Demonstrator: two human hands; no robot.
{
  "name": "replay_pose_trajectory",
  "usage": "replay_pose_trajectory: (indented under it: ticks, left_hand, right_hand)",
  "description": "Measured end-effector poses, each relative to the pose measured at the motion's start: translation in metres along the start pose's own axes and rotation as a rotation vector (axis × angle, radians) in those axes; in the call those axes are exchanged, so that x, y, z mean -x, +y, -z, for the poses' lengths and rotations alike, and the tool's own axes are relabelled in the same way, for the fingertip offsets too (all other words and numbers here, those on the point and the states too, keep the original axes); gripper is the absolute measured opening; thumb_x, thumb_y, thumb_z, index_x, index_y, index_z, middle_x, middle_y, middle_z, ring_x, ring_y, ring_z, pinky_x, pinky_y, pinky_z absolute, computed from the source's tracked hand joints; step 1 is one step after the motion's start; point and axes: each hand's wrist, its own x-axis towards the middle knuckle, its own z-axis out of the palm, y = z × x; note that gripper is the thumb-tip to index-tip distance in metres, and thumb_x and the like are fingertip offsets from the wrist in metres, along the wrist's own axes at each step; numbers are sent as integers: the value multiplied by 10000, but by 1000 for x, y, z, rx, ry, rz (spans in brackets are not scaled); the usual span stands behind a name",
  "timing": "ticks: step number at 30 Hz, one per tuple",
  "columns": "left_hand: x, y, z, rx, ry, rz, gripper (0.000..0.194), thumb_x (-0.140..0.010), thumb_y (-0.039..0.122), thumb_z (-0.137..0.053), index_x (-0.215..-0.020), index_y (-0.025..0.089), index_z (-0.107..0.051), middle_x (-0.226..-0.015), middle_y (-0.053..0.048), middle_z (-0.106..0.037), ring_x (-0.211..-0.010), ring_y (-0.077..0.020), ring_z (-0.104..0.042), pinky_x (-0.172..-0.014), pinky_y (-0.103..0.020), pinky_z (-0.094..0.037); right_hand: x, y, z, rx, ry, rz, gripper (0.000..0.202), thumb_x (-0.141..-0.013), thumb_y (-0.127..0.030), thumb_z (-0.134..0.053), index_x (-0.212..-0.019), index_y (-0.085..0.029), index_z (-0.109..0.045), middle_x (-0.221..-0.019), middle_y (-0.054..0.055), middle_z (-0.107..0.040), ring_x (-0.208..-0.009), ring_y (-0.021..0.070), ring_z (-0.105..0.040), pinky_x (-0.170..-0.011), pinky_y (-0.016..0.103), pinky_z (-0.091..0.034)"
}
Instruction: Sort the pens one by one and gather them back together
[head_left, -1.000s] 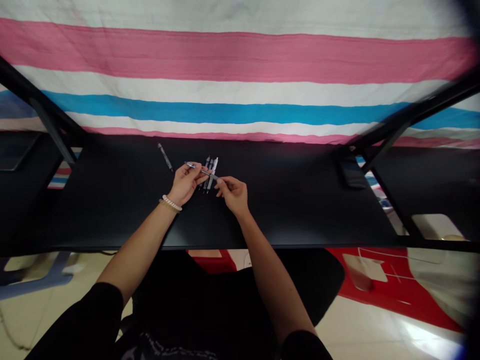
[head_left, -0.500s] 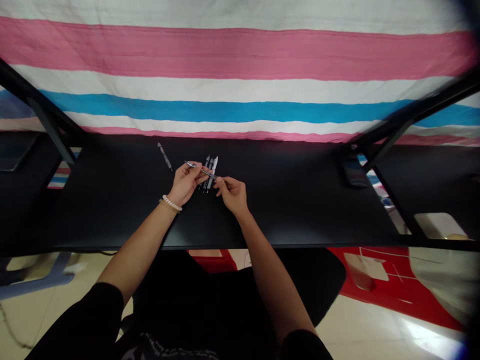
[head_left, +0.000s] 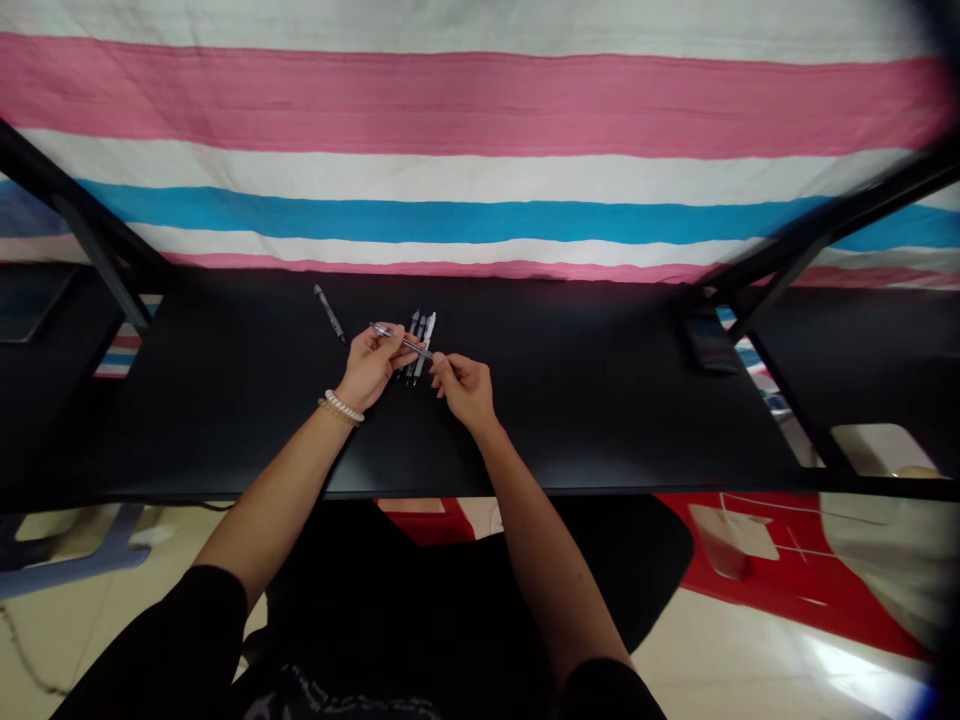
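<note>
Between my two hands a slim pen [head_left: 411,345] is held aslant, its clip end up at the left. My left hand [head_left: 370,364] is closed round the barrel, thumb on top. The fingers of my right hand [head_left: 466,388] pinch the pen's lower right end; the tip is hidden in them. Behind and beneath this pen, several more pens [head_left: 430,328] lie side by side on the black table [head_left: 585,390], one of them white. Apart from these, a single dark pen [head_left: 329,313] lies to the left, beyond my left hand.
A dark phone-like object [head_left: 709,335] rests at the table's right end, beside a black metal frame leg [head_left: 780,275]. Striped cloth [head_left: 480,180] hangs along the back edge. Red stools [head_left: 787,560] stand on the floor below, to the right and in front.
Almost nothing differs. My right hand has shifted very slightly to the right at the pen's end; my left hand stays in place.
</note>
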Motion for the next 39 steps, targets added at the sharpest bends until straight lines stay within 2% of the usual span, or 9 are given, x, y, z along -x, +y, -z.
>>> replay_pose_trajectory:
  ticks: [3,8,13,16,19,22,27,33,39]
  left_hand:
    - [0,0,0,4,6,-5,309,-791,360,-862,-878,173,-631,-840,-24,-759,-812,-154,-763,-748,-262,-613]
    - [0,-1,1,-14,-2,20,318,-794,395,-857,-870,163,-653,-844,-38,-759,-804,-152,-757,-722,-246,-601]
    - [0,11,2,149,45,48,237,-886,374,-769,-834,196,-621,-826,8,-712,-828,-151,-744,-791,-289,-602]
    - [0,22,2,337,95,65,200,-986,310,-625,-817,205,-606,-746,22,-654,-741,-119,-699,-782,-280,-593]
    - [3,30,3,474,72,106,320,-1037,351,-508,-763,199,-573,-598,39,-510,-518,-81,-541,-602,-226,-533]
    - [8,33,4,515,28,141,508,-1046,517,-394,-661,199,-493,-488,61,-307,-380,-71,-307,-387,-209,-311]
    - [14,34,4,525,79,168,523,-1049,429,-219,-608,205,-388,-449,65,-176,-351,-80,-166,-357,-234,-162]
    - [14,37,5,534,96,145,462,-1023,434,-247,-652,213,-411,-455,72,-182,-358,-82,-150,-356,-232,-177]
    - [13,35,5,394,42,181,453,-979,540,-400,-654,224,-404,-455,85,-162,-359,-75,-129,-352,-229,-189]
  right_hand:
    - [0,0,1,20,5,32,525,-913,-705,-592,-825,-197,-692,-674,13,-653,-531,125,-583,-508,248,-447]
    - [0,-1,1,51,-75,-11,633,-973,-732,-446,-653,-202,-581,-560,0,-581,-472,111,-518,-488,250,-391]
    - [-3,-1,2,-90,-11,12,575,-971,-753,-412,-900,-218,-609,-693,0,-644,-528,114,-566,-541,253,-448]
    - [-4,0,2,-103,25,-14,554,-970,-748,-421,-936,-225,-600,-679,-12,-627,-517,111,-553,-524,248,-442]
    - [-4,1,2,-95,24,-14,504,-964,-710,-496,-900,-221,-600,-655,-19,-611,-515,108,-551,-517,244,-437]
    - [-4,2,1,-102,23,-18,473,-961,-679,-536,-880,-217,-600,-647,-21,-605,-508,102,-545,-507,240,-429]
    - [-4,3,1,-92,20,-48,467,-931,-681,-580,-853,-221,-588,-631,-25,-595,-494,99,-524,-479,238,-409]
    - [-5,2,0,-93,22,-58,440,-928,-648,-599,-843,-216,-588,-624,-28,-589,-484,97,-514,-477,242,-397]
    - [-5,0,1,-52,20,-77,436,-926,-649,-590,-833,-223,-578,-626,-25,-596,-485,102,-516,-478,250,-406]
